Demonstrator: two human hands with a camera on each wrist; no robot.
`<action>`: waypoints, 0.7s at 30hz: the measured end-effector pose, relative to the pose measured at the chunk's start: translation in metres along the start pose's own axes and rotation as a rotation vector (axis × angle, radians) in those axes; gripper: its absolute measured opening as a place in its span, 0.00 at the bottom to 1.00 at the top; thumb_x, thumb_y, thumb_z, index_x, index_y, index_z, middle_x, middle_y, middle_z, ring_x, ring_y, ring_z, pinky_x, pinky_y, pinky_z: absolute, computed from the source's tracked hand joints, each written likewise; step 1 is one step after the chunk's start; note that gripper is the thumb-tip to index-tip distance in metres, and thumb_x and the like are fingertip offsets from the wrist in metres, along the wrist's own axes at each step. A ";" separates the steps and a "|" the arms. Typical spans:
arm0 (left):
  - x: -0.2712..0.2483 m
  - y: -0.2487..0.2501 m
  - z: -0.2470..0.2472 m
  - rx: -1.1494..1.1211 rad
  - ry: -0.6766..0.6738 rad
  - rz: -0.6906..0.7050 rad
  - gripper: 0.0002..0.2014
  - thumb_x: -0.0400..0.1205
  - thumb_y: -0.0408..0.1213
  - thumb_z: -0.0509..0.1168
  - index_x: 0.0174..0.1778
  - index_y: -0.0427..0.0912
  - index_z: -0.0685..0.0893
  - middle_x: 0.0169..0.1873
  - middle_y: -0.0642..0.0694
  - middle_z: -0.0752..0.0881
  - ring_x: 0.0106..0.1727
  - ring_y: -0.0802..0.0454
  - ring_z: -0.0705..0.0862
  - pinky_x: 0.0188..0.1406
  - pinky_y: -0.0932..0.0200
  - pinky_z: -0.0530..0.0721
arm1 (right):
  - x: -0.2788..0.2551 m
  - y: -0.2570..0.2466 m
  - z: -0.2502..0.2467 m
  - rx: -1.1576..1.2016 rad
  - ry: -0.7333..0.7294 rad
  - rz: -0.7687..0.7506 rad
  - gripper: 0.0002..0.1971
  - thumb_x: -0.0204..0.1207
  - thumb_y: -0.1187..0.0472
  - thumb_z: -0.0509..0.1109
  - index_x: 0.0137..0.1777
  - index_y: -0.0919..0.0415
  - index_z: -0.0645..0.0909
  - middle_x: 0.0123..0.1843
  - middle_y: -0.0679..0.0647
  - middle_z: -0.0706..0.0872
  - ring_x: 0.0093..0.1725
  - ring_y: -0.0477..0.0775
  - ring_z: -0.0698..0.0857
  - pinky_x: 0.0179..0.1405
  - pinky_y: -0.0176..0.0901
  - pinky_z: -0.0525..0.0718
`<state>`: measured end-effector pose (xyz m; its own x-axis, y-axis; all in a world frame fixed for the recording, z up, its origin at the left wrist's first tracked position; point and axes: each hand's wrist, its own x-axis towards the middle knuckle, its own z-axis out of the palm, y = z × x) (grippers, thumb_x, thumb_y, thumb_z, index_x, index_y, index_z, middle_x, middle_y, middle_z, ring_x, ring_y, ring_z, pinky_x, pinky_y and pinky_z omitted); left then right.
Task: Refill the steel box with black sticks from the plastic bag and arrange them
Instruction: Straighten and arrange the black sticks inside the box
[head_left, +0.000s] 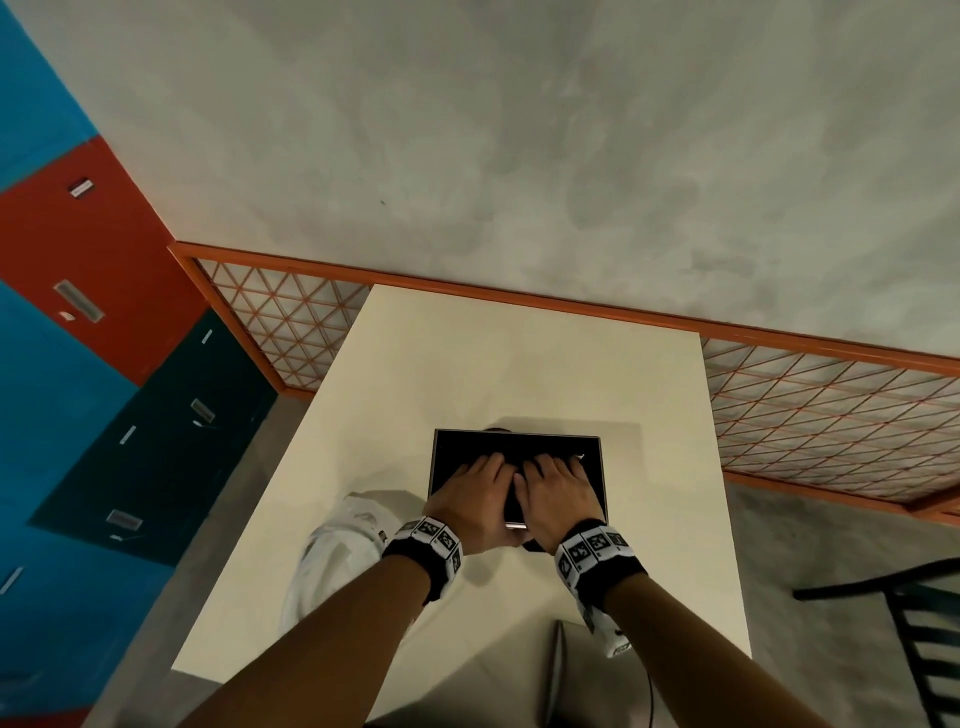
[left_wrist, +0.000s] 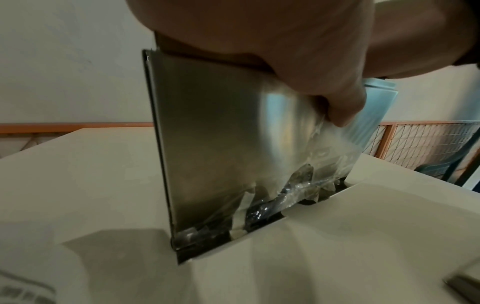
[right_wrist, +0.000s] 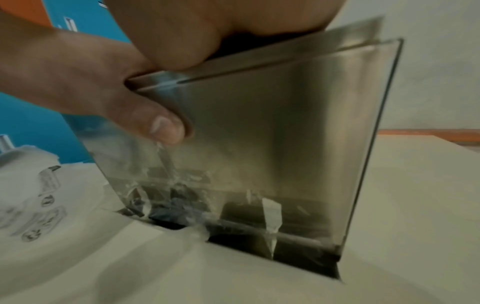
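The steel box stands open-topped on the cream table, dark inside with black sticks. My left hand and right hand lie side by side over its near edge, fingers reaching inside. In the left wrist view my left hand pins the clear plastic bag with its thumb against the box wall. My right hand does the same in the right wrist view, where the bag hangs crumpled down the steel wall. My fingertips are hidden inside the box.
A white printed cloth bag lies on the table just left of the box. An orange lattice railing runs behind the table, coloured lockers stand at the left and a black chair at the right.
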<state>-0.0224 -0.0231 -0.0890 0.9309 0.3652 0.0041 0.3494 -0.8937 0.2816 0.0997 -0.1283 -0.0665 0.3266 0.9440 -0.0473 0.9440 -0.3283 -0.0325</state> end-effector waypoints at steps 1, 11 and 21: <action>-0.001 0.000 0.001 -0.003 0.007 0.004 0.38 0.67 0.69 0.66 0.65 0.45 0.77 0.60 0.49 0.76 0.62 0.48 0.77 0.65 0.51 0.79 | -0.001 -0.001 0.002 -0.007 -0.035 0.008 0.25 0.83 0.49 0.42 0.58 0.55 0.81 0.54 0.53 0.85 0.55 0.59 0.81 0.68 0.58 0.74; -0.011 0.006 0.007 -0.008 -0.019 -0.031 0.41 0.65 0.71 0.62 0.68 0.47 0.75 0.63 0.51 0.81 0.66 0.48 0.79 0.73 0.48 0.73 | -0.007 -0.007 -0.005 0.044 -0.069 0.023 0.14 0.82 0.55 0.55 0.58 0.58 0.81 0.56 0.56 0.83 0.56 0.59 0.83 0.56 0.53 0.81; -0.023 0.011 0.013 0.046 0.084 0.002 0.32 0.67 0.68 0.66 0.57 0.47 0.80 0.52 0.51 0.85 0.55 0.49 0.82 0.57 0.52 0.80 | 0.027 0.005 0.000 0.169 -0.286 -0.032 0.26 0.82 0.58 0.56 0.81 0.57 0.65 0.83 0.52 0.66 0.79 0.58 0.68 0.78 0.58 0.67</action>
<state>-0.0386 -0.0444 -0.0987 0.9202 0.3820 0.0857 0.3536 -0.9049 0.2370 0.1133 -0.1041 -0.0677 0.2478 0.9139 -0.3214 0.9248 -0.3220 -0.2027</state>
